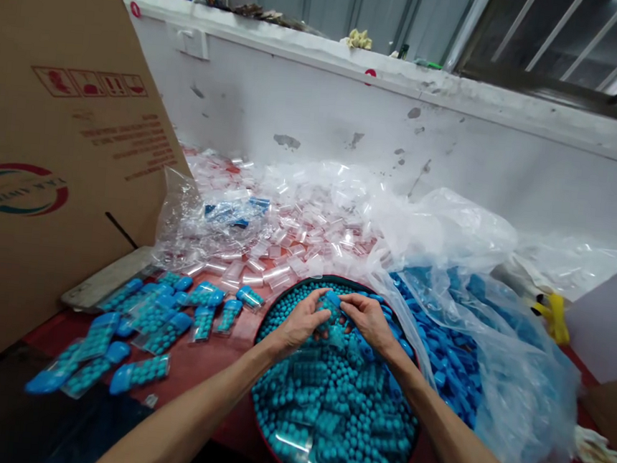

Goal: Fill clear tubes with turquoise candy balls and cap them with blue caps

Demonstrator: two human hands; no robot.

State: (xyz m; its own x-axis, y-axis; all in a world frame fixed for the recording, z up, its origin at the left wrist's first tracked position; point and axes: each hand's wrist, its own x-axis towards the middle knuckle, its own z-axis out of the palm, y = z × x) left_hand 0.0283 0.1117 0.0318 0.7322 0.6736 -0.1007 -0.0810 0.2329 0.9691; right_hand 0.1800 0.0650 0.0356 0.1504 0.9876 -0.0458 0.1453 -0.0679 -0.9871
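Note:
Over a round tub (257, 400) full of small teal balls (355, 437), both my hands meet at one small clear container (327, 318) with a blue cap. My left hand (303, 321) grips its side, fingers closed round it. My right hand (370, 322) has its fingers pinched at the blue cap (330, 300). Several clear containers (293, 443) lie among the balls in the tub. To the left of the tub, filled containers with blue caps (157, 319) lie in a loose heap on the red table (192, 387).
Clear empty containers (297, 238) are spread behind the tub. A plastic bag of blue caps (448, 359) sits at the right. A large cardboard box (69, 131) stands at the left, beside a wooden board (104, 282). A white wall (319, 110) closes the back.

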